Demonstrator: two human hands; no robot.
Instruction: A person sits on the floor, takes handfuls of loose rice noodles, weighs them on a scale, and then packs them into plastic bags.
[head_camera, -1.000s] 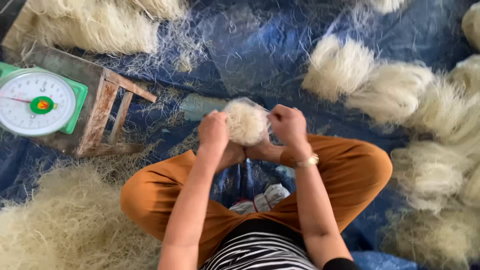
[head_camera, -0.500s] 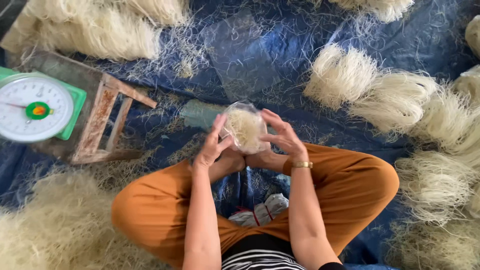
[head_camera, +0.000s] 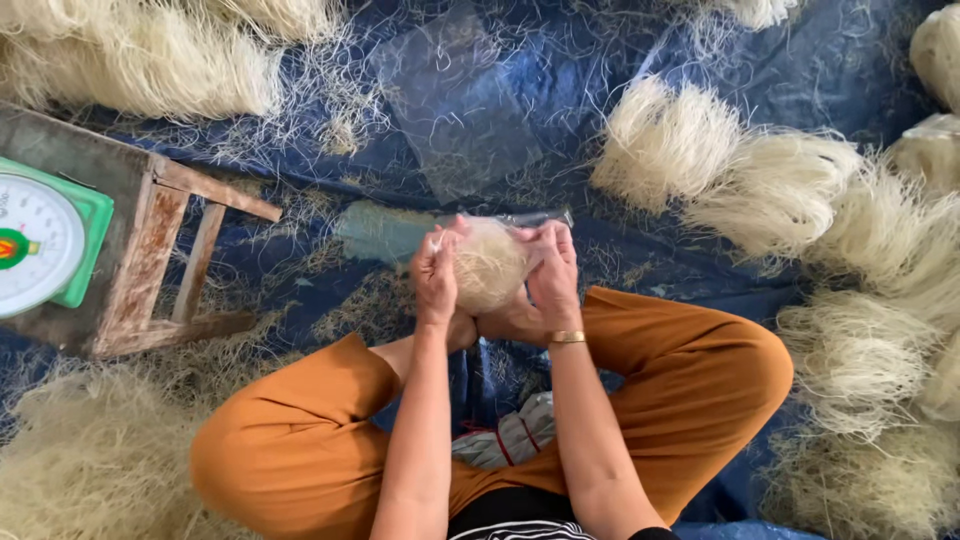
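Head camera looks straight down, close over the lap.

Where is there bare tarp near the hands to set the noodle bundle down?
The barest patch of blue tarp lies top right, between the flat clear bags and the noodle bundles. Just ahead of the left hand and right hand, which hold the bagged noodles, loose strands litter it. The noodle heap and wooden stool crowd the left.

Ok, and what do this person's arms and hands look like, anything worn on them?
Both forearms are bare, with no sleeves reaching them and no gloves. The left hand wears nothing that shows. The right hand has a thin gold-coloured bracelet or watch band at the wrist. No rings can be made out.
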